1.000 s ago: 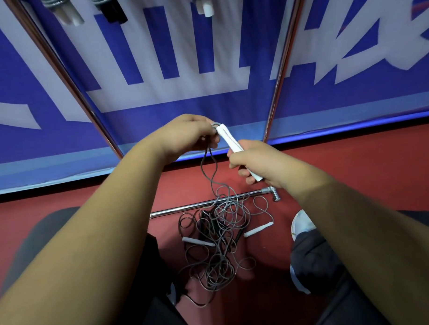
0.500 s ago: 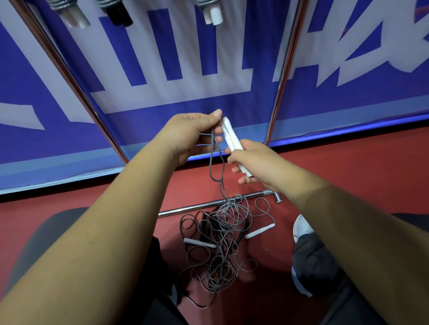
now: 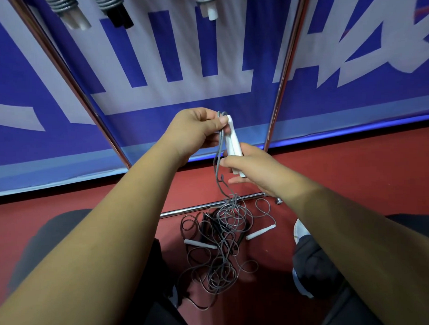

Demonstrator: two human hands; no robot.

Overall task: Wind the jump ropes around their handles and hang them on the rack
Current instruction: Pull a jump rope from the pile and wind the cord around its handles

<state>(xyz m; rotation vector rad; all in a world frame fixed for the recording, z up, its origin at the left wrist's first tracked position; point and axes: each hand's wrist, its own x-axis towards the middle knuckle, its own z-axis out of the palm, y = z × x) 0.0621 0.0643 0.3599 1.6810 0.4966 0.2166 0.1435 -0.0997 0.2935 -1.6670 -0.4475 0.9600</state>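
Centre frame, the left hand (image 3: 195,131) has swung the grey cord (image 3: 216,167) atop the white handles (image 3: 233,147), pinching it; the right hand (image 3: 255,170) clasps them lower (one turn begun, most cord on the floor (image 3: 112,200)).

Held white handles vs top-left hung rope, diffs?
Cord: on the held handles it trails loose to the floor pile; on the hung rope, coiled round its handles. Grip: left hand and right hand grip the held handles; the hung rope is untouched. Both: white handles, grey cord.
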